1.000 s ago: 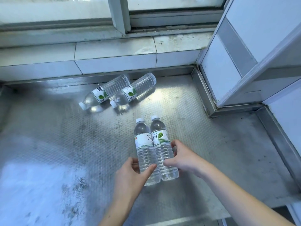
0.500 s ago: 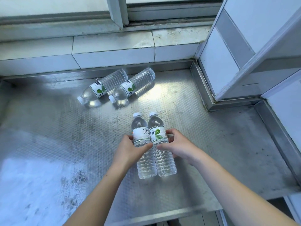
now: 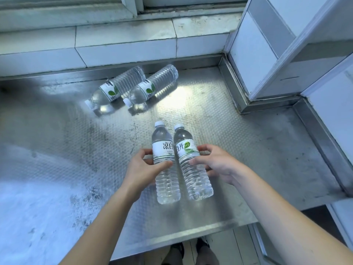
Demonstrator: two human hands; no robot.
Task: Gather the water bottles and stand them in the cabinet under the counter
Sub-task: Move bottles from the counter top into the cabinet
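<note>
Textured steel counter (image 3: 257,150) under a window — left hand (image 3: 145,169) and right hand (image 3: 215,165) each grip one clear plastic water bottle (image 3: 165,165) (image 3: 193,165), paired for carrying; two more bottles (image 3: 133,85) lie behind.

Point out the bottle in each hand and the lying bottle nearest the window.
left-hand bottle (image 3: 163,150): head view, white label.
right-hand bottle (image 3: 188,150): head view, leaf label.
lying bottle (image 3: 129,81): head view, ribbed body.

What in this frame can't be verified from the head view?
- Cabinet under the counter: hidden below the steel counter's front edge; whether it is open cannot be told.
- Whether the left-hand bottle and right-hand bottle are lifted or resting: one view, undecidable.
- Left hand and right hand: fingers partly hidden behind the bottles.
- Lying bottles' label text: too small.
</note>
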